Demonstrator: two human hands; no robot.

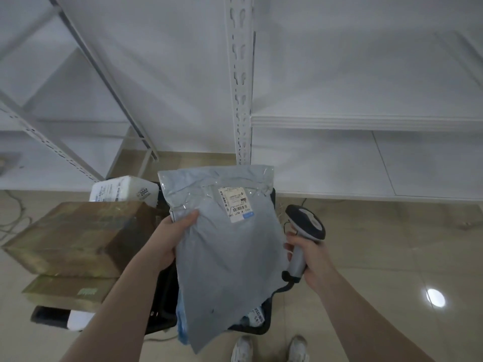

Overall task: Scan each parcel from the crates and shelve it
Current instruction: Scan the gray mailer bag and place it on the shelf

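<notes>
A grey plastic mailer parcel [224, 246] hangs in front of me above a black crate [162, 304]. A white shipping label [236, 203] faces me near its top. My left hand [173, 236] grips the parcel's left edge, thumb on the front. My right hand [309, 257] grips the handle of a grey and black barcode scanner [305, 226], just right of the parcel, its head level with the label. More parcels [254, 316] lie in the crate, mostly hidden behind the mailer.
Two brown cardboard boxes [78, 236] are stacked at the left, with a white parcel [122, 192] behind them. A white metal shelf rack [366, 121] stands ahead, its upright post [241, 100] in the middle. My shoes [269, 348] stand on the beige tile floor.
</notes>
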